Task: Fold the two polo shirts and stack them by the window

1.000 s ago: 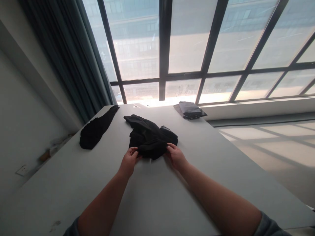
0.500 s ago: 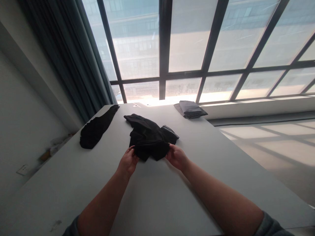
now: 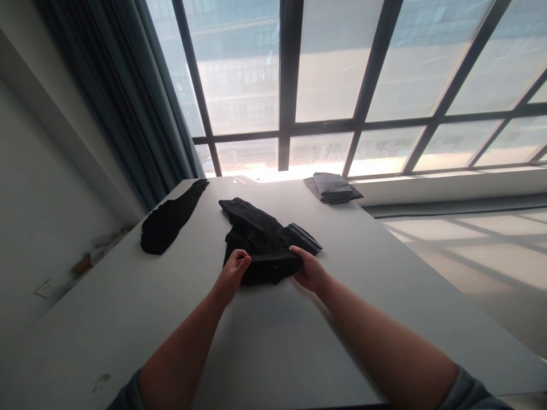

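Observation:
A black garment (image 3: 260, 236) lies crumpled on the white table (image 3: 265, 347), its near edge lifted toward me as a smooth band with a small pale mark. Whether it is trousers or a top I cannot tell. My left hand (image 3: 231, 274) is closed in a pinch at the left end of that band. At the right end, my right hand (image 3: 311, 272) grips the cloth, thumb on top and fingers partly hidden under it. A part with pale stripes (image 3: 304, 236) sticks out beyond the right hand.
Another black garment (image 3: 168, 222) lies long and narrow at the table's left edge. Folded grey and striped cloths (image 3: 333, 188) are stacked at the far right corner. Behind stand a dark curtain (image 3: 128, 102) and large windows (image 3: 329, 68).
The near edge of the garment has been turned up into a straighter band. My left hand has shifted right and up, its thumb now on top. The striped part has spread out to the right.

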### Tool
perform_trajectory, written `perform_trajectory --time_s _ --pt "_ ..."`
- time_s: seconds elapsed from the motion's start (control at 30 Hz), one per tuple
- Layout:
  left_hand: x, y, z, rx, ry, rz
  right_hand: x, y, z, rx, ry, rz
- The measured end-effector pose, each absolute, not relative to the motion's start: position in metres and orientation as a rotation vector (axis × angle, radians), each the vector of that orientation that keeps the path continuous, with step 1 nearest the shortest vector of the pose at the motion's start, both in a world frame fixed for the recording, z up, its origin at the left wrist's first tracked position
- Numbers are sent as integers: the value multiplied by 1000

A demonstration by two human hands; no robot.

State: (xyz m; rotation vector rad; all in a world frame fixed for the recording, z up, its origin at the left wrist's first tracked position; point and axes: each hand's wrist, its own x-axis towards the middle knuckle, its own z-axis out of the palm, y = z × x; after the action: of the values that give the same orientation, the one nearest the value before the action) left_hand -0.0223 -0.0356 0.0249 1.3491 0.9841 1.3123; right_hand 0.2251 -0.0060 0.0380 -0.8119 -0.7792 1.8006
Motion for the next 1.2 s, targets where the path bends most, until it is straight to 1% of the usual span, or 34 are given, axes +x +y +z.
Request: perform_trajectory --time_s 0.1,0.17,0.3,0.43,0.6,0.67,0.73,0.83,0.9,0.97,1.07,1.2 --pt "-23 -35 22 1761 1086 1245 225 -5 38 -807 -904 1690" --pt "-23 -32 19 1885 1170 1251 225 -4 38 -815 -1016 1570" --pt "-25 -22 11 1849 1313 1391 228 -3 38 -844 -1306 1275" --pt "-28 -18 7 1794 1369 1453 230 -1 33 -989 -1620 967" --pt "-26 -22 10 1844 1335 1424 231 4 26 -1135 -1703 673" --pt "-24 -26 13 1908 1325 1376 232 6 26 -1117 -1722 564" --pt "-23 -31 17 1999 1333 1253 235 8 26 -1122 -1723 450" --pt "-23 -35 21 2085 1431 1107 238 9 27 -1256 -1657 334" --pt "-24 -35 22 2086 1522 1115 238 8 27 -1335 -1631 330" --pt "-26 -32 20 2054 1608 1156 236 5 26 -1338 -1647 407" --pt "-28 -27 16 2034 1637 1241 232 0 26 -1261 -1637 675" --pt "-34 -23 16 2246 1448 1406 230 0 30 -1122 -1459 1040"
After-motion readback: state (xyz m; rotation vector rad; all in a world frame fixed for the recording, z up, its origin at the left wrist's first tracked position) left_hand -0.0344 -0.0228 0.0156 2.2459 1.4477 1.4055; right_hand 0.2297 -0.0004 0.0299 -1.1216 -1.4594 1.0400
